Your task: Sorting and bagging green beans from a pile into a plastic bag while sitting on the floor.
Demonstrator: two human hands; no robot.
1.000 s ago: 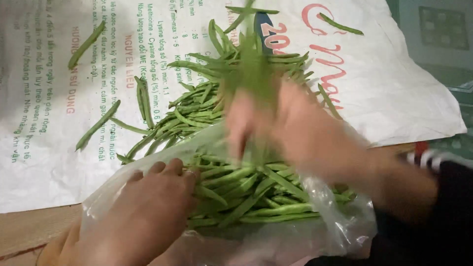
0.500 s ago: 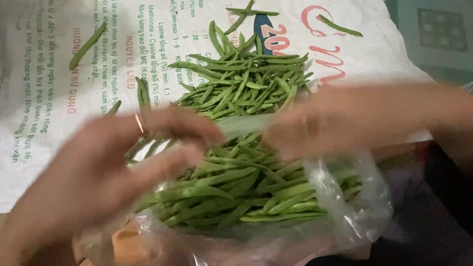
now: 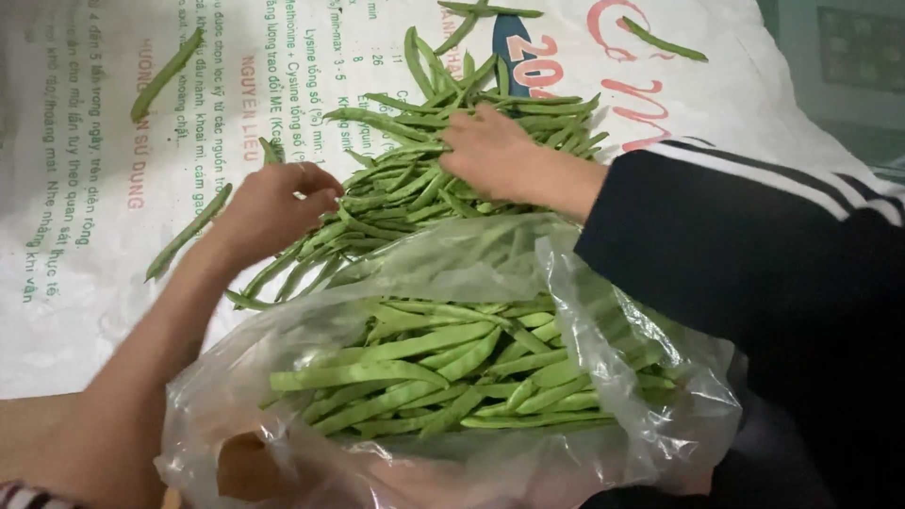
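A pile of long green beans lies on a white printed woven sack. My left hand rests at the pile's left edge, fingers curled around a few beans. My right hand, in a dark sleeve with white stripes, lies palm down on top of the pile with fingers gathering beans. In front of me sits a clear plastic bag filled with several green beans, its mouth open toward the pile.
Stray beans lie apart on the sack: one at upper left, one at left, one at upper right. A wooden surface shows at bottom left under the sack's edge.
Both hands have left the bag's mouth and reached forward to the loose pile. The bag has settled, lying open with its beans inside.
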